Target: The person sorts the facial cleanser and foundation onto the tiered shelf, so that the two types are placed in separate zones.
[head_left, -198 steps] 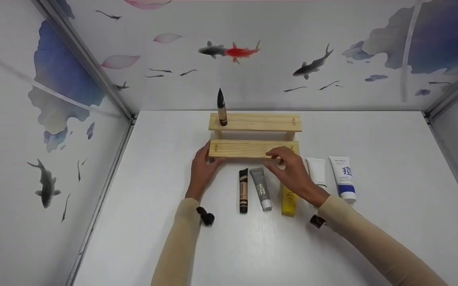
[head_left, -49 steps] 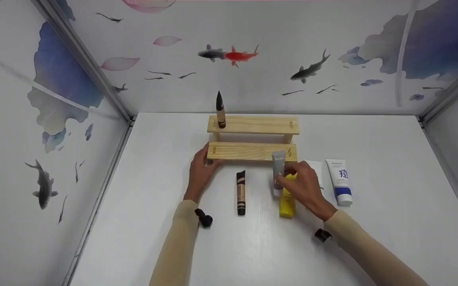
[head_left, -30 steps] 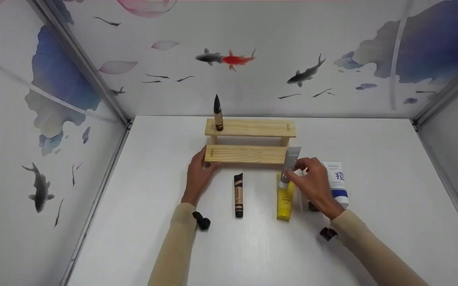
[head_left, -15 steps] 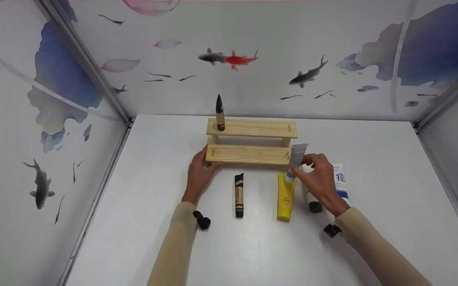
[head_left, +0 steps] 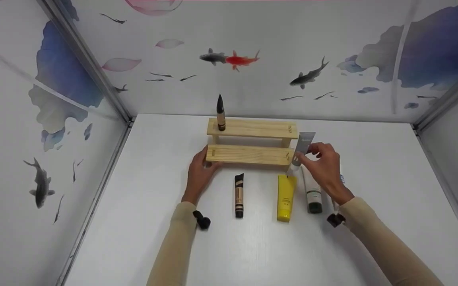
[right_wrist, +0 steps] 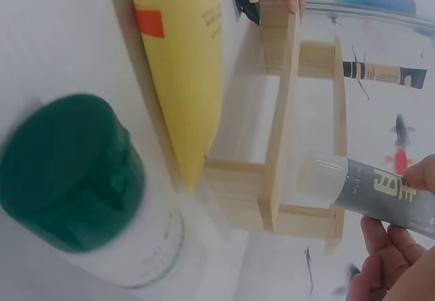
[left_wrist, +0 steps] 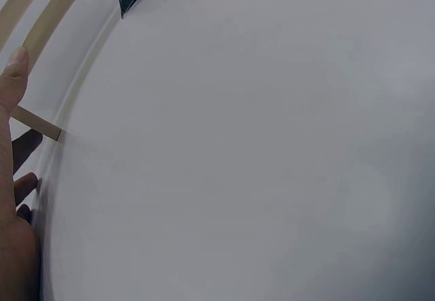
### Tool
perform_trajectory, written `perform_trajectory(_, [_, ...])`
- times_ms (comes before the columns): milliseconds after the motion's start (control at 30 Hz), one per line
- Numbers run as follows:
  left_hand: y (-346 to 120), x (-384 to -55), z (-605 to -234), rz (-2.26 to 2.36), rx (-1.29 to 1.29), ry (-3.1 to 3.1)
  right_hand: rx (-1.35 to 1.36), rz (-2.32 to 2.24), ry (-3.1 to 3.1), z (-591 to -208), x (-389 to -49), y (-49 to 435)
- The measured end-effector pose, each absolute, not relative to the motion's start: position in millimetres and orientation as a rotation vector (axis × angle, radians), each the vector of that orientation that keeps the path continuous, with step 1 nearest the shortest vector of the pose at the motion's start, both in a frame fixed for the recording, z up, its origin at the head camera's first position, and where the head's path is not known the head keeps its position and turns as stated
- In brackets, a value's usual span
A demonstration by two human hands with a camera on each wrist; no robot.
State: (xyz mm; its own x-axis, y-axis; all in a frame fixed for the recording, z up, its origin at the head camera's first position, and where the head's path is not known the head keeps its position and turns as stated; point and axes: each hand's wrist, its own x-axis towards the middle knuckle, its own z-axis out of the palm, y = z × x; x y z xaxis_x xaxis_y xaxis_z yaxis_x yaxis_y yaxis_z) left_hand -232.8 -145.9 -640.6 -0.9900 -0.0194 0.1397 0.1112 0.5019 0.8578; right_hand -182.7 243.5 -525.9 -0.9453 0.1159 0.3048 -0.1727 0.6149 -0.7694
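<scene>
from here i see my right hand point(head_left: 326, 167) pinching the grey tube point(head_left: 305, 143), cap down. my left hand point(head_left: 200, 174) grips the wooden rack point(head_left: 249, 154).

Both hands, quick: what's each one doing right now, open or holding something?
Left hand: holding the wooden rack by its left end.
Right hand: pinching the gray tube, cap down.

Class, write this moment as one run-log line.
left hand: holds wooden rack | right hand: pinches grey tube, cap down | back shelf: black-and-tan tube upright
</scene>
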Motion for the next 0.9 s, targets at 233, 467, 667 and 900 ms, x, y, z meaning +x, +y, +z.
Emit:
perform_trajectory(233, [-146.5,-232.6,-641.5,-1.515,-0.075,-2.604,-0.015,1.272,-2.511,-513.9,-195.0,251.0])
perform_trajectory(467, [-146.9,-232.1,-639.4,-1.529,-0.062,-2.609,0.005,1.262,-2.463,-502.5,-208.2,257.8])
perform_trajectory(667, [-146.1,-231.7,-637.5,-1.556,-0.047,-2.608,0.018,1.23,-2.46,-496.7,-218.1,261.0])
perform_trajectory(900, [-145.8,-232.4,-640.1,-1.528,-0.071,-2.616,0.05,1.184,-2.441,-493.3,-228.9,263.2])
